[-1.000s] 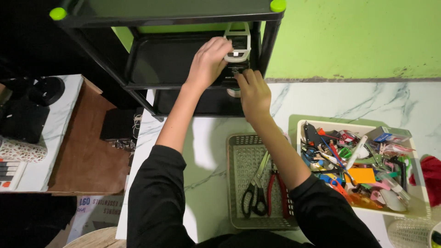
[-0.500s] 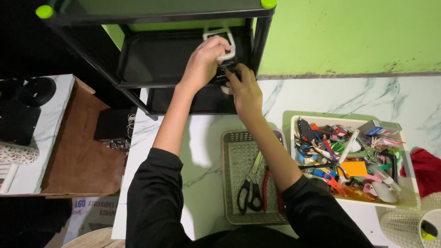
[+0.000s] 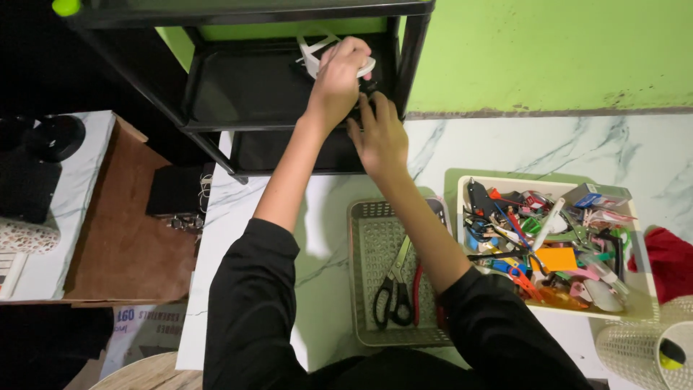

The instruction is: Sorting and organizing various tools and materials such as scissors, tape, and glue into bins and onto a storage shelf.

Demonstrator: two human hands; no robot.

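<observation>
Left hand (image 3: pixel 339 76) fingers are curled and clamped over a white tape dispenser (image 3: pixel 317 52), up on the tray of the black shelf unit (image 3: pixel 245 87). Only the dispenser's white frame and a bit of round edge show past the knuckles. It sits at the right rear of the tray, near the shelf's right upright.

Right hand (image 3: pixel 379 133) is just below and right of the left, fingers together and extended up toward a small dark item at the tray's front edge, just under the dispenser. Fingertips are hidden against the dark shelf, so I cannot tell whether they pinch anything or only touch.

My read on the step: placing or seating the dispenser on the shelf tray, left hand carrying the load, right hand steadying or adjusting from below. Not released.

What the move at hand calls for, as I judge it: dispenser base flat on the tray, clear of the upright, and the right fingers out from under before the left lets go.

Outward from there: both arms in black sleeves cross the white marbled tabletop (image 3: pixel 548 152). Grey mesh basket (image 3: pixel 364 289) beside the right forearm holds black-handled scissors (image 3: pixel 393 292) and a red-handled tool. Cream tray (image 3: pixel 639 289) to the right is packed with mixed stationery and small tools. Red cloth (image 3: pixel 671 260) at the far right, white mesh cup (image 3: pixel 639 354) at the bottom right corner.
</observation>
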